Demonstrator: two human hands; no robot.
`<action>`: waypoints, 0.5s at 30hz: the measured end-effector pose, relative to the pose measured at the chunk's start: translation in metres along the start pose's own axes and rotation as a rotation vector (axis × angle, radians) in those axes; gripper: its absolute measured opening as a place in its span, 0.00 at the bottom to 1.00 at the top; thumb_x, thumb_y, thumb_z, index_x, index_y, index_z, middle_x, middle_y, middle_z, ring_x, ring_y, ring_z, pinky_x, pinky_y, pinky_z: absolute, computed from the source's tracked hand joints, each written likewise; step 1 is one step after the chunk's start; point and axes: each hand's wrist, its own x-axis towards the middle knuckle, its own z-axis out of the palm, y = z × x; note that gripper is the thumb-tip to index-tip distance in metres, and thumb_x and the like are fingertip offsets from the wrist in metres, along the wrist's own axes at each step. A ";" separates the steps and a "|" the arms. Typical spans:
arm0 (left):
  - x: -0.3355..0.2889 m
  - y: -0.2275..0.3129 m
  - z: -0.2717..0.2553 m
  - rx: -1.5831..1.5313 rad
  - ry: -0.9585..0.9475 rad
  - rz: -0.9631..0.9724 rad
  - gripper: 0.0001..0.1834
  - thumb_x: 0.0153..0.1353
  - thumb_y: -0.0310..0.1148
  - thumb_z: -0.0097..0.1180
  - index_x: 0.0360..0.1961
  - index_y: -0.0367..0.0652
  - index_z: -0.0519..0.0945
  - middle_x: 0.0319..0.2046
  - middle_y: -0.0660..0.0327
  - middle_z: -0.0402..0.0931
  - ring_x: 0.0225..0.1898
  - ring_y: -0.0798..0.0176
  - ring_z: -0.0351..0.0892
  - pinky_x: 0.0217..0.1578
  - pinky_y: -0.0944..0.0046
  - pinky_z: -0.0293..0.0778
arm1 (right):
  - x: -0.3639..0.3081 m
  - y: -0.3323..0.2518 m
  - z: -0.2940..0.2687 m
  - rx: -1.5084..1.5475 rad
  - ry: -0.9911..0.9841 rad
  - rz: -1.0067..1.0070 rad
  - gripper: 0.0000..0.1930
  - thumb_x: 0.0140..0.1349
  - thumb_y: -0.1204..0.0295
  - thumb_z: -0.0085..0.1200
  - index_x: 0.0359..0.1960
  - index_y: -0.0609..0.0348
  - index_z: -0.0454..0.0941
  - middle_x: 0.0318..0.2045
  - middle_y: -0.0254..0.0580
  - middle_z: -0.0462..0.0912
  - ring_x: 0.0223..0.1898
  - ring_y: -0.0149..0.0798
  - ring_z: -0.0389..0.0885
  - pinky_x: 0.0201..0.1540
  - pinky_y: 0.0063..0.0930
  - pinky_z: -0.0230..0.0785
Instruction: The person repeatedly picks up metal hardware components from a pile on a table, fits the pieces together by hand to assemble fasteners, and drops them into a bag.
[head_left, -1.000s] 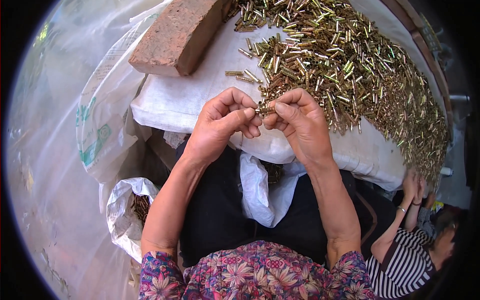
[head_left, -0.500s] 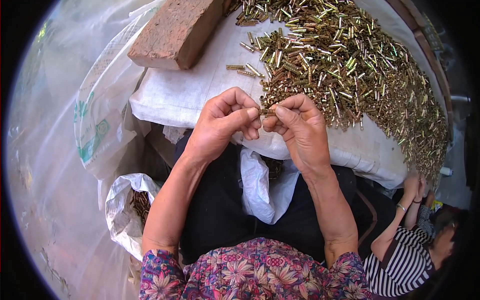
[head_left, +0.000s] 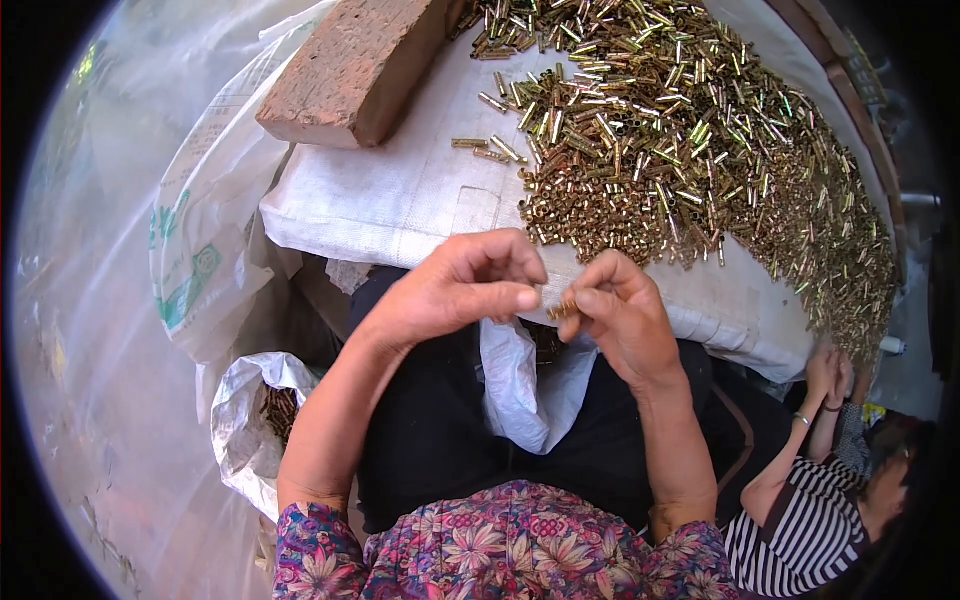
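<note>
Between the thumb and fingers of my right hand (head_left: 632, 320) is a small gold-coloured metal sleeve with a ribbed look. My left hand (head_left: 455, 285) is beside it on the left, thumb stretched out and apart from the bent fingers, with nothing in it. Both hands hover over the near edge of a surface covered in white woven cloth (head_left: 390, 200). Beyond them spreads a big pile of slim gold metal tubes (head_left: 680, 110), with small brass rings (head_left: 590, 205) massed at its near side. Below my hands, a white woven bag (head_left: 515, 390) lies open between my legs.
A red brick (head_left: 345, 75) rests on the cloth at the far left. Several loose tubes lie near it. At lower left stands a white sack (head_left: 240, 425) holding brownish pieces. Another person's hands (head_left: 828, 375) work at the pile's right end. Clear plastic sheeting (head_left: 100, 260) hangs at left.
My hands have come nearer to me and moved apart. The sleeve, held between both hands before, is now in my right hand only, and my left fingers have opened.
</note>
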 end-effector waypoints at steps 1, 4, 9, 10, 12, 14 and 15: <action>0.000 0.002 -0.007 0.055 0.042 -0.004 0.08 0.62 0.32 0.61 0.37 0.39 0.76 0.27 0.71 0.74 0.28 0.78 0.69 0.30 0.75 0.68 | -0.007 -0.007 -0.011 -0.217 -0.047 0.042 0.06 0.64 0.75 0.54 0.39 0.64 0.73 0.33 0.43 0.82 0.28 0.34 0.83 0.32 0.24 0.78; 0.009 0.009 -0.024 0.702 0.386 0.095 0.09 0.58 0.28 0.60 0.38 0.38 0.77 0.25 0.62 0.76 0.27 0.70 0.74 0.32 0.67 0.72 | -0.014 -0.029 -0.018 -0.519 -0.078 0.149 0.09 0.62 0.73 0.57 0.41 0.65 0.76 0.30 0.40 0.82 0.25 0.28 0.80 0.27 0.19 0.73; 0.034 0.003 -0.030 1.262 0.430 0.311 0.09 0.55 0.27 0.58 0.38 0.40 0.78 0.31 0.53 0.75 0.32 0.52 0.79 0.35 0.57 0.74 | 0.014 -0.044 -0.009 -0.865 -0.024 -0.043 0.06 0.62 0.73 0.57 0.35 0.64 0.79 0.24 0.31 0.77 0.20 0.20 0.70 0.23 0.16 0.63; 0.039 0.002 -0.031 1.313 0.404 0.288 0.08 0.55 0.28 0.57 0.38 0.41 0.78 0.32 0.53 0.75 0.33 0.49 0.78 0.35 0.55 0.74 | 0.024 -0.046 -0.005 -0.961 -0.005 -0.154 0.06 0.62 0.73 0.55 0.34 0.64 0.79 0.23 0.30 0.76 0.21 0.20 0.69 0.23 0.17 0.62; 0.044 0.000 -0.031 1.370 0.385 0.265 0.08 0.55 0.28 0.56 0.37 0.43 0.78 0.33 0.53 0.75 0.35 0.46 0.78 0.35 0.53 0.74 | 0.053 -0.047 0.006 -1.009 0.015 -0.210 0.05 0.62 0.74 0.53 0.33 0.64 0.78 0.23 0.29 0.75 0.22 0.19 0.69 0.24 0.17 0.62; 0.047 -0.002 -0.027 1.423 0.363 0.239 0.07 0.55 0.30 0.56 0.36 0.44 0.78 0.32 0.55 0.74 0.35 0.48 0.78 0.34 0.52 0.74 | 0.087 -0.044 0.010 -1.141 -0.037 -0.389 0.07 0.58 0.73 0.55 0.31 0.65 0.78 0.25 0.41 0.81 0.25 0.34 0.77 0.31 0.29 0.70; 0.048 -0.001 -0.025 1.421 0.372 0.233 0.07 0.55 0.31 0.57 0.35 0.46 0.78 0.32 0.57 0.74 0.34 0.49 0.78 0.34 0.51 0.74 | 0.104 -0.042 0.014 -1.141 -0.043 -0.392 0.07 0.58 0.73 0.55 0.31 0.65 0.78 0.25 0.41 0.81 0.25 0.34 0.77 0.31 0.29 0.70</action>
